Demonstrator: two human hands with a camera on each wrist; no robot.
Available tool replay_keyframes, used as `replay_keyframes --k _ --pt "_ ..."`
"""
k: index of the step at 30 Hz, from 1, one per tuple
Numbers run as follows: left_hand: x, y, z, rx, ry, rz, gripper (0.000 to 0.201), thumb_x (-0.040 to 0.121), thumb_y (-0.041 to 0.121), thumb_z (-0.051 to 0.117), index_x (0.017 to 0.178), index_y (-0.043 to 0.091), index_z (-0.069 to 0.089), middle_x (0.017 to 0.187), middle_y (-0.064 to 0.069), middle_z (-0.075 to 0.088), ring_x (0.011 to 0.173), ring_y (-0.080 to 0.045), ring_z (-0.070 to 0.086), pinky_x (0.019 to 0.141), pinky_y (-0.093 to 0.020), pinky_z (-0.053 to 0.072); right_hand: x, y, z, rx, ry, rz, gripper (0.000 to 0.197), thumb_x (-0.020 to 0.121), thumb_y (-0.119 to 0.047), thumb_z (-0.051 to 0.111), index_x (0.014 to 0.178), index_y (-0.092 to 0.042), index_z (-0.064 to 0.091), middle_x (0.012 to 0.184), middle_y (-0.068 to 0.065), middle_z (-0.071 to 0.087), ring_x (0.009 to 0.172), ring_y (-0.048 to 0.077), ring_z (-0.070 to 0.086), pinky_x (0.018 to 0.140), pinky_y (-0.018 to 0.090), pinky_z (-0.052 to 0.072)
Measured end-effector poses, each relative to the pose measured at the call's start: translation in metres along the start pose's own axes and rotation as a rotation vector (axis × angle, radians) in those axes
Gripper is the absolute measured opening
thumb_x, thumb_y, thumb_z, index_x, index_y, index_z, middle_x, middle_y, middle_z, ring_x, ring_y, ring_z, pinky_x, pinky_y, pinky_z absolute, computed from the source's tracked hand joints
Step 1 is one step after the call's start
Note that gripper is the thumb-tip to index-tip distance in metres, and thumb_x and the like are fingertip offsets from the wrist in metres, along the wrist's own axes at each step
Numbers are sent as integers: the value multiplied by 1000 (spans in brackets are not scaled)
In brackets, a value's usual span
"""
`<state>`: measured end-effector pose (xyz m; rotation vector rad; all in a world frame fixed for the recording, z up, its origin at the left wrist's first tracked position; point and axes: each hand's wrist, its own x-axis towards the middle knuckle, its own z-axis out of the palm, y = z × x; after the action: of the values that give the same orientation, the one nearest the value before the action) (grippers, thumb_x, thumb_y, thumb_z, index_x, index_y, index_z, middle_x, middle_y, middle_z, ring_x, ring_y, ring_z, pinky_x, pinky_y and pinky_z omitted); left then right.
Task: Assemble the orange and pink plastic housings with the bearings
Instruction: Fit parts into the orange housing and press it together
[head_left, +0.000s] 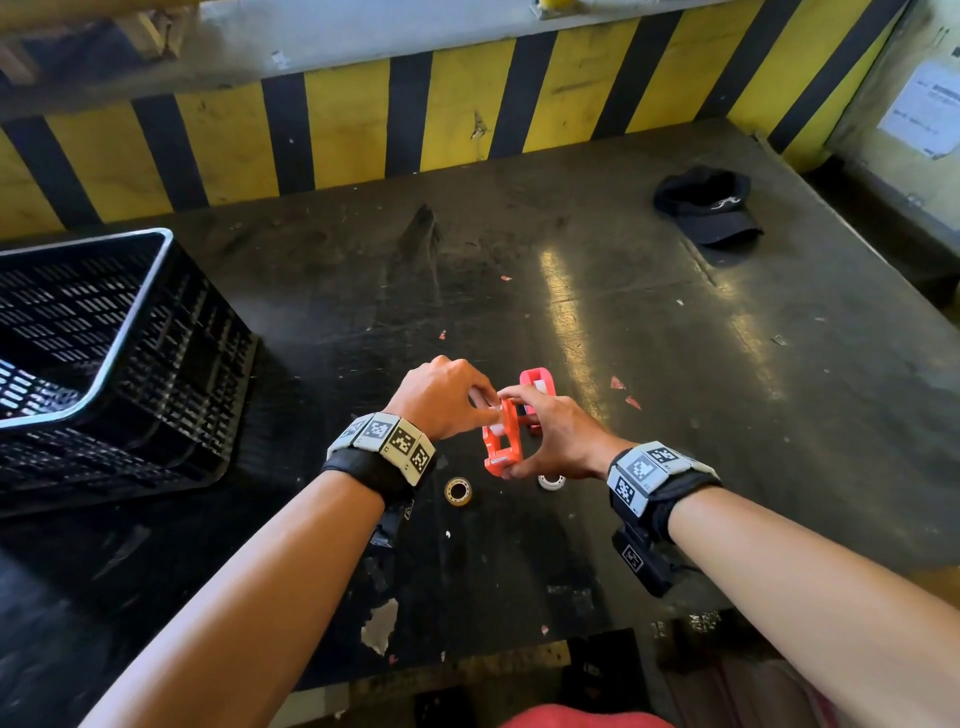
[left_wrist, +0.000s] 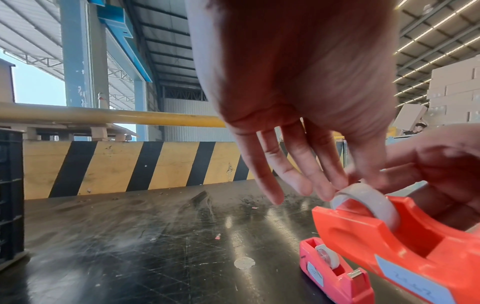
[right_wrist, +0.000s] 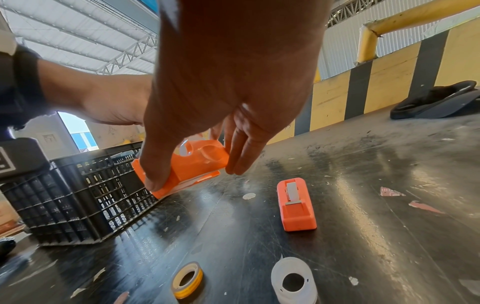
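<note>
The right hand (head_left: 558, 439) grips the orange housing (head_left: 501, 441), long axis running away from the person; the left hand's (head_left: 441, 397) fingers pinch its roll (left_wrist: 369, 202).

Black wristbands (head_left: 374, 470) carrying grey blocks of black-and-white square markers (head_left: 644, 467).

This is a warehouse or factory loading area. A high corrugated metal roof on steel trusses (right_wrist: 85, 41) spans overhead, with rows of strip lights (left_wrist: 436, 24) and tall stacks of pale cardboard cartons (left_wrist: 454, 90) at the far right. A yellow-and-black hazard-striped board (head_left: 467, 114) backs the scuffed, black, scratched table (head_left: 649, 364), and a thick yellow steel guard rail (left_wrist: 116, 116) runs behind it. A black slotted plastic crate (head_left: 104, 364) stands on the table's left side.
</note>
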<state>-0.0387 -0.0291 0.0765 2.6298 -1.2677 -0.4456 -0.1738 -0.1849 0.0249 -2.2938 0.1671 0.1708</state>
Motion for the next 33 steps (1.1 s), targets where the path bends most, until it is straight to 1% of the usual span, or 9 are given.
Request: replay_keyframes --k 3,7,12,15,21,25,27,31,33 --pt "-1 -1 -1 2 -40 31 31 82 48 82 108 33 79 96 12 76 83 -8 71 66 -20 52 -1 0 0 -5 -11 11 101 63 -35 99 146 -28 42 139 3 62 128 22 59 106 40 50" --pt "0 1 -2 15 -57 31 27 85 44 80 108 31 81 99 10 79 86 -9 74 76 -28 62 -1 0 2 -25 -17 15 101 64 -34 98 147 -27 42 139 5 61 129 24 59 105 39 50" --pt "-4 3 -1 108 -12 40 28 82 52 78 102 33 81 92 12 79 81 -13 74 71 -29 59 1 -1 6 -53 -22 15 101 65 -36 98 147 -28 40 139 4 61 129 25 59 106 45 52" --pt "-4 5 2 157 -6 40 32 79 55 77 101 32 80 89 11 78 78 -13 72 67 -26 56 1 -1 8 -47 -36 7 98 66 -34 97 146 -26 41 137 3 63 128 24 60 107 44 51" --pt "-5 8 4 156 -13 4 33 77 50 81 101 29 80 88 8 78 76 -14 72 68 -28 58 2 -2 11 -25 -16 1 95 66 -34 98 144 -25 44 130 1 68 123 21 64 100 30 49" --pt "-3 11 4 125 10 -19 19 84 38 77 98 26 81 89 5 78 71 -13 68 58 -19 45 2 -2 11 -31 -32 -4 96 65 -35 98 144 -26 44 132 1 66 124 22 63 105 40 52" --pt "-3 11 5 115 19 -43 18 87 36 73 97 24 82 87 3 77 69 -14 67 54 -18 42 1 -2 11 -29 -50 -4 96 64 -34 98 143 -27 43 133 1 65 124 21 63 105 39 52" --pt "-8 8 8 86 -17 -18 31 80 52 76 98 27 81 91 8 75 78 -15 70 63 -24 52 -1 -2 11 -5 -45 15 96 65 -35 97 145 -25 44 134 2 65 125 21 63 108 41 51" --pt "-9 8 8 75 -10 -22 35 77 55 78 100 28 80 91 8 73 79 -15 69 66 -24 52 -2 -3 10 3 -42 18 97 66 -36 97 145 -24 44 135 3 65 126 22 62 109 42 50"
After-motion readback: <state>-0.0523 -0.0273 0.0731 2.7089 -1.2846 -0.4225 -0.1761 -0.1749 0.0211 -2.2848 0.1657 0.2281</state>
